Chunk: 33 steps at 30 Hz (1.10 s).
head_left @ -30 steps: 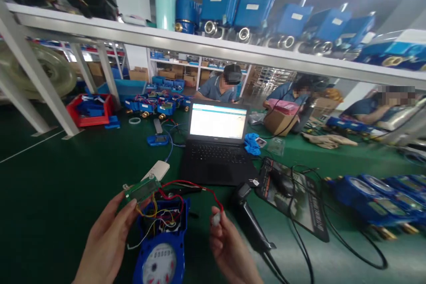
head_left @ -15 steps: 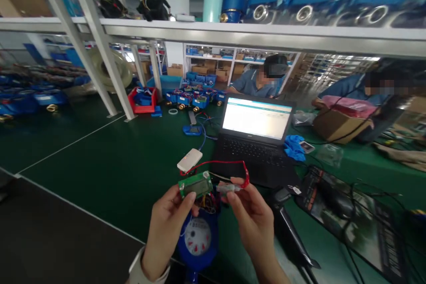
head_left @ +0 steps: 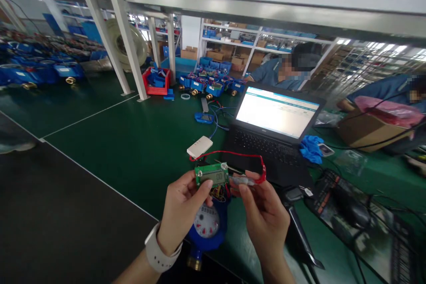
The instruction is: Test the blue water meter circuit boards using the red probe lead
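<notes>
My left hand (head_left: 186, 206) pinches a small green circuit board (head_left: 213, 175) whose LCD is lit with digits. A grey connector (head_left: 242, 180) with a red wire (head_left: 246, 154) is gripped in my right hand (head_left: 264, 213), its tip against the board's right edge. Below both hands sits a blue water meter (head_left: 208, 226) with a round white dial, partly covered by my left hand. Thin coloured wires (head_left: 219, 194) show between board and meter. The red wire runs to a white adapter box (head_left: 199, 147) lying behind the board.
An open laptop (head_left: 276, 117) stands behind my hands. On the right lie a black barcode scanner (head_left: 301, 226), a mouse (head_left: 351, 208) and a blue glove (head_left: 311, 148). A red bin (head_left: 156, 82) and several blue meters (head_left: 213, 86) are farther back. Two people sit across the bench.
The connector has come up to the board's edge, closing the gap. Digits now show on the LCD, which was blank. The view has shifted left and down.
</notes>
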Motion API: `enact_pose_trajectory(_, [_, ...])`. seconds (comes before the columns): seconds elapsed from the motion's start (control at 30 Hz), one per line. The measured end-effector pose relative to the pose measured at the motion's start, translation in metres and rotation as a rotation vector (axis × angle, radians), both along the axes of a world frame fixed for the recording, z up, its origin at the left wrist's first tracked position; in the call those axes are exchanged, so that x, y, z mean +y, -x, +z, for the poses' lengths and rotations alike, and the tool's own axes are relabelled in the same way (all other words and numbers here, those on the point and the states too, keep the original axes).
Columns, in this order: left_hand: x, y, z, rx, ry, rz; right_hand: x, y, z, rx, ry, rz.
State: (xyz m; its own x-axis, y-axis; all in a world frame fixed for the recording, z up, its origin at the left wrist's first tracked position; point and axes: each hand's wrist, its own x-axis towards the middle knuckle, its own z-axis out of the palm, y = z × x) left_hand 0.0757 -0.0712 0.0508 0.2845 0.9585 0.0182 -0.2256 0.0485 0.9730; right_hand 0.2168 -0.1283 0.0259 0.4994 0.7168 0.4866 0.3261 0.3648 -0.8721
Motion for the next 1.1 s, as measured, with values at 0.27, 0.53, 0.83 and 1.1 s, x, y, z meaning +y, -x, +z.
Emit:
enact_pose_trajectory(0.27, [-0.001,0.000,0.005,0.034,-0.043,0.030,-0.001,0.000,-0.004,-0.069,0.040,-0.043])
enact_pose_trajectory(0.53, [-0.009,0.000,0.003,0.045,-0.059,0.036,-0.002,0.000,-0.001,-0.259,0.043,-0.140])
enact_pose_trajectory(0.83, [-0.014,-0.005,0.001,0.022,-0.026,0.054,0.000,0.001,0.009,-0.418,0.015,-0.204])
enact_pose_trajectory(1.1, [-0.016,-0.005,-0.002,0.058,-0.091,0.036,0.000,0.001,0.016,-0.544,0.011,-0.254])
